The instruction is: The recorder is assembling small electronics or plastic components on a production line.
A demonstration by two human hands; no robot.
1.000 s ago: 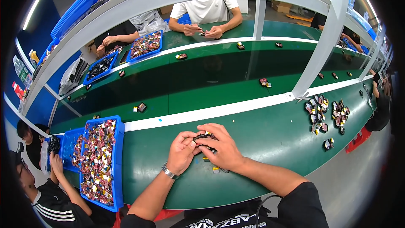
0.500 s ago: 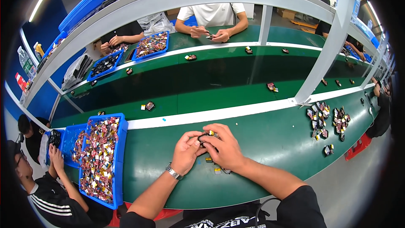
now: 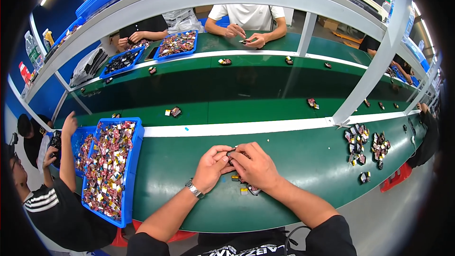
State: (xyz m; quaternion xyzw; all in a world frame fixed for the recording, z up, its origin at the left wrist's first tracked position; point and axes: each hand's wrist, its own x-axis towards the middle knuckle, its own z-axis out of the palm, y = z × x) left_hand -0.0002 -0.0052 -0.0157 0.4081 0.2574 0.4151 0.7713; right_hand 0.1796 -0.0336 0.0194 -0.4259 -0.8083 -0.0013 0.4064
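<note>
My left hand, with a metal watch on its wrist, and my right hand meet over the green table. Between their pinched fingers is a small dark electronic part, mostly covered by the fingertips. Under and beside my right hand lie more small parts, one a yellow-and-white piece and another a dark assembly, partly hidden by the hand.
A blue bin heaped with small wired parts stands at left. Clusters of parts lie at right. Beyond a white rail runs a green belt with scattered parts. A grey post rises at right; co-workers sit around.
My right fingers have drawn in closer around the small part, covering more of it. The co-worker at left has raised an arm above the bins. The whole view has shifted slightly.
</note>
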